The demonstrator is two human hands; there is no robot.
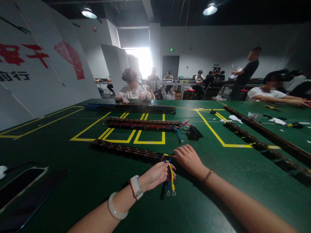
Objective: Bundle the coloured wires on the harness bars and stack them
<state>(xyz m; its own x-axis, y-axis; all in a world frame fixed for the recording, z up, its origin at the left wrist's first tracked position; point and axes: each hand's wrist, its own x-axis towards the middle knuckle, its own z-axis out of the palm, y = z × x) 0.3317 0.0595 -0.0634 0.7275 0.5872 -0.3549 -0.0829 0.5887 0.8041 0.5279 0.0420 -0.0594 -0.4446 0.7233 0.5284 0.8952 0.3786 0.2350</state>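
My left hand (pixel 156 174) pinches a bundle of coloured wires (pixel 170 181), yellow and blue with ring terminals hanging down, at the near end of a long dark strip (pixel 126 149) lying on the green table (pixel 97 181). My right hand (pixel 188 158) rests next to it, fingers curled on the wires where they leave the strip's end. A white watch and a pale bangle sit on my left wrist, a thin bracelet on my right.
Two more strips (pixel 143 123) with red and blue wires lie farther out between yellow floor-tape lines (pixel 150 141). Long rails (pixel 262 142) run along the right. Dark flat devices (pixel 21 187) lie at the near left. Several people sit or stand at tables beyond.
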